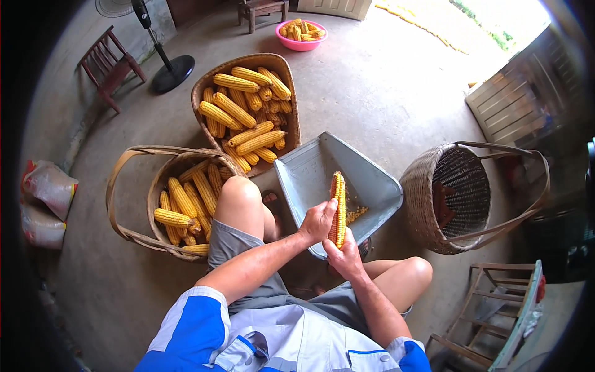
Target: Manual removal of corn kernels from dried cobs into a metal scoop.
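The left hand [318, 222] is pressing against the left side of an ear of corn [338, 204], fingers curled in, while the right hand [345, 254] is gripping the ear's lower end. The ear is standing nearly upright in the frame, just right of centre, above the grey tray [308, 166].

The shelling appears to be at an early stage: only a small patch of loose kernels [356, 215] is showing in the tray, toward its lower right, and grey metal is showing across much of the rest. The ear in hand seems to be missing some kernels along its left edge — a darker strip is showing there — but most of its facing side is looking full.

Plenty seems to be left. Yellow ears [182, 197] are filling the handled basket [110, 193] at the left of the frame and the wide basket [296, 105] at upper centre, and more are sitting in the pink basin [302, 46] at the top. The tall basket [421, 211] at the right is holding something reddish-brown [444, 204] — possibly stripped cobs, though shadow is hiding the detail.
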Tool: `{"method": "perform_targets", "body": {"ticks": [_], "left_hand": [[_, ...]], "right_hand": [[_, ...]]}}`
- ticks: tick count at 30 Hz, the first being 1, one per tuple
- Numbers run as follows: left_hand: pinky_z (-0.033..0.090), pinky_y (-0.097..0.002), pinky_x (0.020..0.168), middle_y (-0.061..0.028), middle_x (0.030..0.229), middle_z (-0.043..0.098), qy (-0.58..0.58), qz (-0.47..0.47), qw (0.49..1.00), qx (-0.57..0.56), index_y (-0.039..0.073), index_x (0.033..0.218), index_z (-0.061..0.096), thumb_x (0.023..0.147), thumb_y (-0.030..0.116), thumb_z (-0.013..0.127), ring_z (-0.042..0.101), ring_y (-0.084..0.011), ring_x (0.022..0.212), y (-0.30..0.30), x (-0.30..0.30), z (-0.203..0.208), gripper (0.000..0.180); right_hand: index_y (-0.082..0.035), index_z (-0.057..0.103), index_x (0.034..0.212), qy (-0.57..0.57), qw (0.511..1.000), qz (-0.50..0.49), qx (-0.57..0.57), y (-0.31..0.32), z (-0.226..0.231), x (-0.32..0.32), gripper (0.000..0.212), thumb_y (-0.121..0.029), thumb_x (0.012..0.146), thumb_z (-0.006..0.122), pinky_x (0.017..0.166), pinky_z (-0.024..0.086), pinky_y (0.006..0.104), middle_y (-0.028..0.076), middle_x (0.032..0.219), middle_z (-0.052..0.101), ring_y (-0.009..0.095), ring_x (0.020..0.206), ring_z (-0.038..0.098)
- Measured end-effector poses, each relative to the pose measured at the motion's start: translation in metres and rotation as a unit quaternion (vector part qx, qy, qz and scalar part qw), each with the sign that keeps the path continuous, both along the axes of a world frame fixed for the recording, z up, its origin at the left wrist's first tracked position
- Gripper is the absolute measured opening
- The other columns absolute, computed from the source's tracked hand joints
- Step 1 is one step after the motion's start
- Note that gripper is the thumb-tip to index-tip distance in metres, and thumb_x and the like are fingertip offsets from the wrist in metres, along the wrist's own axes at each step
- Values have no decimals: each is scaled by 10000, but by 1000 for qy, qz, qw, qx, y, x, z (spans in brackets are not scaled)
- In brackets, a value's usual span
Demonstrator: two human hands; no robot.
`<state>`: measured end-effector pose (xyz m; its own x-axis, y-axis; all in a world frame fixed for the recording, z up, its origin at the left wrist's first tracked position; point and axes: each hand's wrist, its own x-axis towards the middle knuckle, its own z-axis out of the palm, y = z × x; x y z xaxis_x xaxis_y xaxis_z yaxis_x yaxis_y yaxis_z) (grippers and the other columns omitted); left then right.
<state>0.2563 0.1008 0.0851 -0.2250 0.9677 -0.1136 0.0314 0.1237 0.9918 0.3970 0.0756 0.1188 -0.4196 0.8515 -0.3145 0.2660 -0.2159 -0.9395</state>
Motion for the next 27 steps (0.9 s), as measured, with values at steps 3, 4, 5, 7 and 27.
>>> {"method": "perform_targets", "body": {"ticks": [3, 4, 5, 7, 27], "left_hand": [[492, -348, 738, -120, 793, 628, -9, -23, 1000, -6, -18, 996, 607, 1048, 410, 373, 596, -207, 762, 0, -3, 0, 491], [491, -348, 746, -118, 804, 627, -1, -37, 999, -13, -18, 996, 606, 1049, 408, 372, 596, -204, 771, 0, -5, 1, 489], [491, -341, 743, -96, 818, 629, -3, -34, 999, -1, -10, 1016, 607, 1055, 396, 359, 588, -184, 769, 0, -4, 3, 478], [490, -337, 739, -81, 826, 628, -9, -27, 1000, 8, -4, 1025, 609, 1058, 389, 351, 584, -172, 772, -3, -5, 1, 471], [516, -422, 711, -188, 799, 673, 38, 53, 998, 22, 1, 988, 646, 1046, 423, 392, 673, -330, 795, 8, -2, -9, 496]], "right_hand": [[6, 474, 1204, -8, 999, -21, 45, -5, 6, -4, 399, -153, 891, 662, 662, 500, 290, 67, 918, 576, 141, 747, 571], [0, 472, 1204, 2, 1000, -21, -1, -4, 11, -3, 396, -154, 893, 662, 618, 490, 278, 57, 893, 571, 123, 697, 557], [-6, 470, 1203, 14, 999, -22, -47, -4, 16, -3, 393, -156, 895, 662, 574, 481, 266, 47, 869, 567, 104, 647, 544], [-11, 468, 1201, 35, 997, -31, -64, -5, 17, -4, 392, -159, 896, 664, 537, 464, 256, 39, 850, 561, 91, 607, 526], [24, 436, 1189, -104, 991, -16, 78, -28, 1, -7, 481, -227, 864, 687, 770, 532, 403, 204, 942, 639, 312, 859, 670]]}}
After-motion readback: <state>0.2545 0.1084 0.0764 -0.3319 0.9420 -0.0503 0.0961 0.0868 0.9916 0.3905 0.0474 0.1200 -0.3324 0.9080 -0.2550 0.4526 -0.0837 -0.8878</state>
